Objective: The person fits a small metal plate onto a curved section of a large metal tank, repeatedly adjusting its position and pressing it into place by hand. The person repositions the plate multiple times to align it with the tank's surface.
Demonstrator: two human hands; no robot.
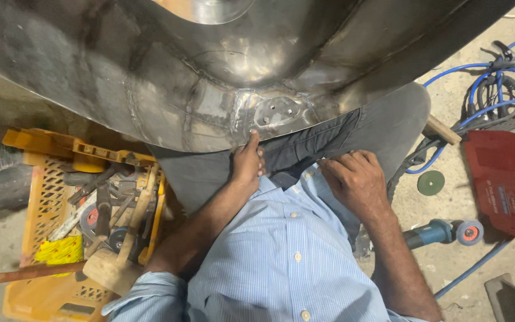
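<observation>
While the big welded steel shell [150, 77] rests across the seated person's lap, the left hand [247, 164] reaches up with its thumb pressed to the shell's lower edge, just below a small welded patch plate [277, 111]. The right hand [353, 179] lies loosely curled on the grey trousers [382, 125], holding nothing. To the left sits a yellow tool crate [37, 197]; to the right lie an angle grinder [445, 231] and blue hoses [478, 65].

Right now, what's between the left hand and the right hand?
In the head view, between the left hand touching the welded metal shell and the right hand on the thigh lie grey trousers and the striped blue shirt.
</observation>
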